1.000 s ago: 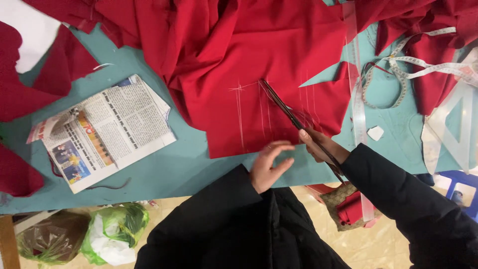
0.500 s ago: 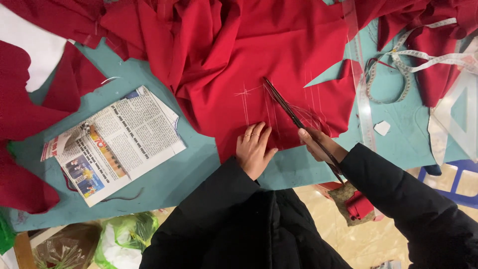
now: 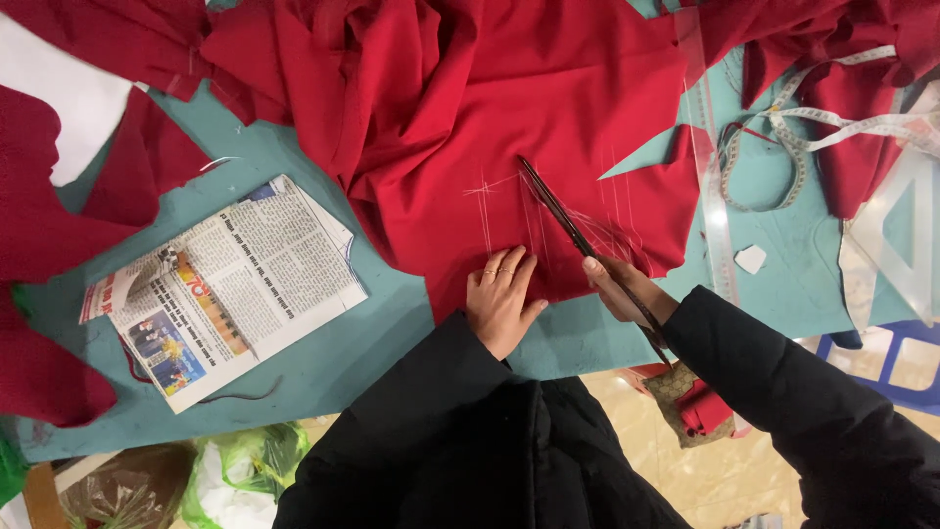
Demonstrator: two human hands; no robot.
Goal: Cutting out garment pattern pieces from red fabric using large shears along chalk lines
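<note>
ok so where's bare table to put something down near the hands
Bare teal table lies between the newspaper and the left hand, and a small patch right of the ruler around the chalk. The red fabric crowds the top; the tape measure clutters the right.

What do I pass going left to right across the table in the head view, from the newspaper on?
Folded newspaper → left hand flat on the red fabric → scissors held in the right hand → clear ruler → white chalk piece → measuring tape.
</note>
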